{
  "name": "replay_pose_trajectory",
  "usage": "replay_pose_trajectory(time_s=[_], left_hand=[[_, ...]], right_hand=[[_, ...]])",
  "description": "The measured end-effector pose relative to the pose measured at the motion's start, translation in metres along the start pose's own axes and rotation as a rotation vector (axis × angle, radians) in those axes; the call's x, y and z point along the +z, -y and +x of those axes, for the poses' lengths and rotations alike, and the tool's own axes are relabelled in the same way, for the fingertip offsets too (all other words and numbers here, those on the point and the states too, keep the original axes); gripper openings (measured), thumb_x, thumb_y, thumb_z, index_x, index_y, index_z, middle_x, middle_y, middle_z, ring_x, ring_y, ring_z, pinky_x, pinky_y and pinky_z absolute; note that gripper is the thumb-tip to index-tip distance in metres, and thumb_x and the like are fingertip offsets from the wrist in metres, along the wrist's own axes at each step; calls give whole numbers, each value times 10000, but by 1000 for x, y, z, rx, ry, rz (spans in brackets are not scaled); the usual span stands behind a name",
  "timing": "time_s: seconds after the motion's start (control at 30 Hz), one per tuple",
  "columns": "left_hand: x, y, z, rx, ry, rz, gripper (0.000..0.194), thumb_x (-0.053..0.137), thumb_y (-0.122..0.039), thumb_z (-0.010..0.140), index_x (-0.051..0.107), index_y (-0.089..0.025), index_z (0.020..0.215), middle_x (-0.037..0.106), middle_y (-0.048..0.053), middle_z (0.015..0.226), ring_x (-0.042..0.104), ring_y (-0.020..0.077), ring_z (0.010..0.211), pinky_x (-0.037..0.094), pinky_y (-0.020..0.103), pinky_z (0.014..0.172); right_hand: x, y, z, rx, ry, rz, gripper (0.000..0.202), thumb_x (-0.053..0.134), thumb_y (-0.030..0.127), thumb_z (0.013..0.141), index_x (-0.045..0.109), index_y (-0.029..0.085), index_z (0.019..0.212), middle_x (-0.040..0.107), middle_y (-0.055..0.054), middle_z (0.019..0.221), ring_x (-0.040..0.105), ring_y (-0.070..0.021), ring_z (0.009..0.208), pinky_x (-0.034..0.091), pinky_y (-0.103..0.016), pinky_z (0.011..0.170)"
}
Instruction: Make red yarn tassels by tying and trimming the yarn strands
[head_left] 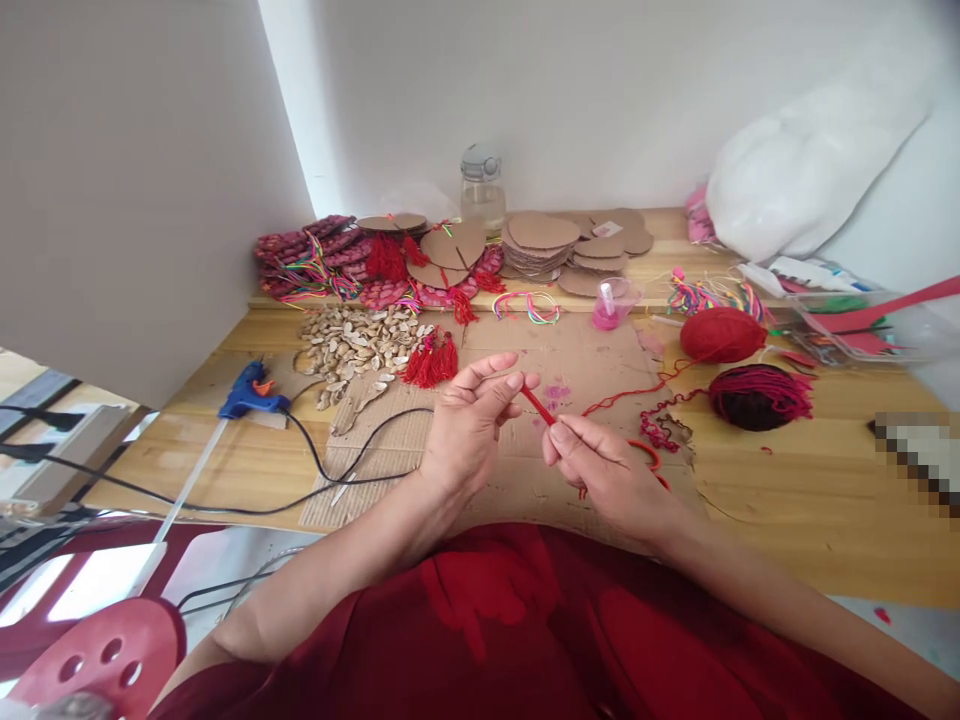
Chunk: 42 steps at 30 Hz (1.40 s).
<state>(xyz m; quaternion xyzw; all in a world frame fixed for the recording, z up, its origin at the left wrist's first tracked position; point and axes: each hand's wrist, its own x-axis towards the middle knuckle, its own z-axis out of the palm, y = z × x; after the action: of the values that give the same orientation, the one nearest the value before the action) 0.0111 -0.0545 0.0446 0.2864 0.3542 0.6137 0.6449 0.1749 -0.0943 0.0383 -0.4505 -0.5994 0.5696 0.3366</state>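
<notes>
A short bundle of red yarn [538,405] is stretched between my two hands above the cardboard sheet. My left hand [476,415] pinches its upper left end between thumb and fingers. The lower right end is in the closed fingers of my right hand [592,460]. From near my right hand a red strand runs toward the red yarn ball [722,335] on the right. Orange-handled scissors [651,462] lie partly hidden behind my right hand. Beside the pile of shells [356,350] rest red tassels [431,360].
A blue glue gun [251,392] lies at left, its black cord crossing the cardboard [495,345]. Cardboard discs [540,235], woven pieces [300,260] and a bottle [482,195] line the back. A dark pink yarn ball [759,397] and plastic tray [862,325] sit at right.
</notes>
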Motion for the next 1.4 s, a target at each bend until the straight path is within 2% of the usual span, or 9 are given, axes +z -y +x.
replay_pose_trajectory(time_s=[0.13,0.2,0.3,0.43,0.57,0.7,1.0,1.23,1.4], left_hand=[[-23,-13,19,76,-161,-26,223,812,-179,725,688,-169,911,733,1,867,708,82,814,486,106,587],[-29,-20,20,164,-139,84,270,808,-196,737,692,-189,981,739,18,964,714,111,888,489,112,569],[-25,-23,7,175,161,392,273,756,-266,808,704,-196,1067,718,81,1145,693,207,1054,495,148,529],[-10,-14,-9,132,561,771,273,646,-262,902,712,-192,1156,733,93,1137,719,181,866,551,243,679],[-8,-11,-6,275,711,1148,231,570,-283,961,737,-189,1089,768,64,959,712,185,889,498,260,792],[-10,-13,-4,209,800,1271,288,472,-319,1010,709,-168,1071,759,45,891,700,165,822,463,248,745],[-13,-10,0,93,722,1162,284,469,-315,1006,686,-188,1139,717,2,786,623,108,692,450,215,687],[-17,-3,8,47,647,1053,229,599,-342,932,733,-156,935,679,5,710,545,93,620,404,205,594],[-12,-6,14,-64,634,950,219,623,-326,915,719,-135,870,666,19,682,534,91,609,394,204,578]], right_hand=[[-3,-1,2,72,34,-8,387,377,469,1023,509,199,781,330,64,570,279,-101,512,243,-259,497],[-6,-3,3,111,56,-4,398,375,500,1016,515,202,793,335,64,568,280,-102,507,246,-258,492],[-9,-5,7,126,115,-47,400,394,508,1007,532,198,795,352,58,585,299,-101,513,263,-254,494],[-11,-3,12,98,195,-92,353,402,450,997,536,190,800,406,42,637,323,-94,520,275,-250,495],[-16,-3,13,129,230,-186,313,390,389,982,522,190,781,389,47,609,327,-98,513,273,-249,495],[-20,-7,14,89,263,-223,298,389,350,963,526,188,753,388,43,602,338,-104,529,288,-258,534],[-32,-3,16,77,306,-266,366,392,409,1010,573,173,797,490,3,735,427,-125,662,337,-266,642],[-57,5,16,66,251,-282,387,387,463,1023,560,177,828,474,16,718,410,-120,646,334,-260,620],[-63,10,18,78,213,-94,429,424,521,1005,558,168,804,394,49,625,334,-93,560,277,-234,537]])
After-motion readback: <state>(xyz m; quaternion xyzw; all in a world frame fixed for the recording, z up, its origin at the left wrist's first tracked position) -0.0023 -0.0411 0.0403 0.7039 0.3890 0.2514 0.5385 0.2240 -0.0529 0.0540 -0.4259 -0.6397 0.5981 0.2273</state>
